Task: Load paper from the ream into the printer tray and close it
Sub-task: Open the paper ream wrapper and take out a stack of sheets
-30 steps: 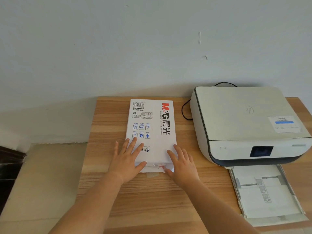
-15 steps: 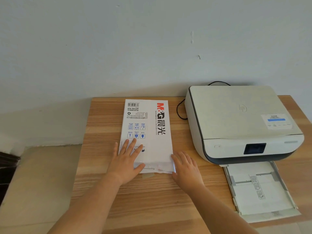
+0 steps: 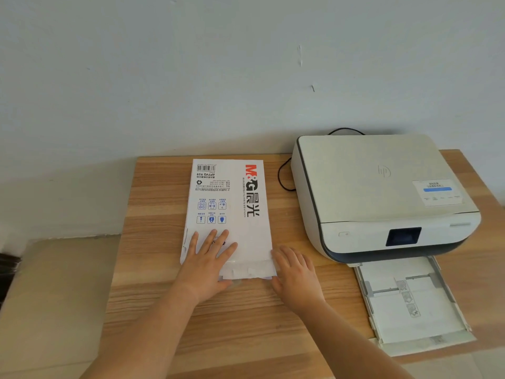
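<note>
A white wrapped ream of paper (image 3: 229, 214) lies flat on a wooden surface (image 3: 153, 269), its long side running from near to far, with red and black brand lettering and a barcode printed on top. Its near end looks torn open, showing loose wrapper flaps. The left hand (image 3: 207, 266) rests palm down on the near left part of the ream, fingers spread, grip released. The right hand (image 3: 296, 274) lies at the ream's near right corner, fingers flat and touching the edge, grip also released and grasping nothing. To the right of the ream, apart from it, sits a white printer (image 3: 382, 195) with a dark band round its base, a small dark screen on its front and a label on its closed lid. Its paper tray (image 3: 410, 305) is pulled out toward the near side, open, with grey guides visible inside. A black cable (image 3: 282, 176) loops between ream and printer. A pale wall (image 3: 191, 77) stands behind
</note>
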A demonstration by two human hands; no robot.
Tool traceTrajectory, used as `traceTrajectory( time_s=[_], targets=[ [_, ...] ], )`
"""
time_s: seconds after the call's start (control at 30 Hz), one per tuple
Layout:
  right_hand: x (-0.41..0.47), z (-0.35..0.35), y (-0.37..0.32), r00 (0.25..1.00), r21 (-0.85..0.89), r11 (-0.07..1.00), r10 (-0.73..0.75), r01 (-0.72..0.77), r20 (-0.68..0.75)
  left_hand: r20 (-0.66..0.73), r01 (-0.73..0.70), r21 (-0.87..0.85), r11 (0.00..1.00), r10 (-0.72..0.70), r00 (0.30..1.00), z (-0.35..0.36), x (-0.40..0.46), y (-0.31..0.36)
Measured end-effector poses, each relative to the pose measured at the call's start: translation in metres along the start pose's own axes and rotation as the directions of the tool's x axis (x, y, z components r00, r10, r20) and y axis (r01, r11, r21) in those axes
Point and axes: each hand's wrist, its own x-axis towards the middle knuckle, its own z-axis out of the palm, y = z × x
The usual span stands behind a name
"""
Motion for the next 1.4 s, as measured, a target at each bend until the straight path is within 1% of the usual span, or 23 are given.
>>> traceTrajectory(
  time_s=[0.13, 0.23, 0.4, 0.5, 0.6, 0.67, 0.77, 0.9, 1.0, 1.07, 1.13, 1.2, 1.27, 1.33, 1.4],
  targets=[
    [0.000, -0.003, 0.000, 1.000, -0.005, 1.000, -0.025, 0.025, -0.019, -0.019, -0.011, -0.019, 1.000, 0.010, 1.000, 0.001, 0.001, 0.000],
    [0.000, -0.005, -0.001, 1.000, -0.001, 1.000, -0.019, 0.019, -0.016, -0.028, -0.057, -0.050, 0.997, 0.056, 0.998, -0.005, -0.002, -0.002],
    [0.002, -0.004, -0.002, 1.000, -0.016, 1.000, -0.009, 0.010, 0.015, -0.166, -0.138, -0.157, 0.978, 0.112, 0.980, -0.014, -0.003, -0.004],
    [0.002, -0.007, -0.006, 0.999, -0.040, 0.999, 0.006, -0.005, 0.032, -0.228, -0.170, -0.165, 0.972, 0.130, 0.965, -0.024, -0.002, -0.004],
    [0.003, -0.009, -0.014, 0.999, -0.065, 0.998, 0.025, -0.022, 0.047, -0.257, -0.162, -0.162, 0.973, 0.117, 0.959, -0.034, 0.001, -0.006],
    [0.005, -0.009, -0.020, 0.999, -0.074, 0.997, 0.025, -0.022, 0.041, -0.260, -0.168, -0.160, 0.973, 0.123, 0.958, -0.040, 0.003, -0.008],
    [0.011, -0.010, -0.031, 1.000, -0.024, 1.000, 0.012, -0.011, 0.014, -0.250, -0.186, -0.165, 0.969, 0.141, 0.958, -0.051, 0.010, -0.007],
    [0.024, -0.012, -0.047, 1.000, 0.058, 0.998, 0.005, -0.004, -0.025, -0.135, -0.169, -0.152, 0.974, 0.149, 0.979, -0.066, 0.021, -0.003],
    [0.035, -0.016, -0.056, 0.998, 0.122, 0.992, 0.010, -0.003, -0.058, -0.120, -0.165, -0.103, 0.981, 0.152, 0.981, -0.070, 0.023, -0.001],
    [0.039, -0.017, -0.058, 0.998, 0.131, 0.991, -0.006, 0.013, -0.057, -0.153, -0.163, -0.123, 0.979, 0.143, 0.978, -0.068, 0.019, -0.001],
    [0.040, -0.018, -0.056, 0.998, 0.126, 0.991, -0.029, 0.035, -0.052, -0.242, -0.156, -0.141, 0.978, 0.119, 0.963, -0.064, 0.010, 0.000],
    [0.040, -0.018, -0.054, 0.999, 0.132, 0.991, -0.026, 0.030, -0.037, -0.378, -0.156, -0.181, 0.971, 0.078, 0.922, -0.061, -0.005, 0.007],
    [0.039, -0.017, -0.053, 0.999, 0.142, 0.990, -0.021, 0.026, -0.037, -0.487, -0.228, -0.191, 0.955, 0.109, 0.866, -0.053, -0.023, 0.018],
    [0.039, -0.016, -0.050, 0.999, 0.150, 0.988, -0.027, 0.031, -0.028, -0.479, -0.303, -0.174, 0.937, 0.188, 0.858, -0.042, -0.039, 0.027],
    [0.039, -0.016, -0.048, 0.999, 0.162, 0.986, -0.036, 0.036, -0.001, -0.396, -0.300, -0.152, 0.942, 0.220, 0.891, -0.027, -0.049, 0.032]
  ],
)
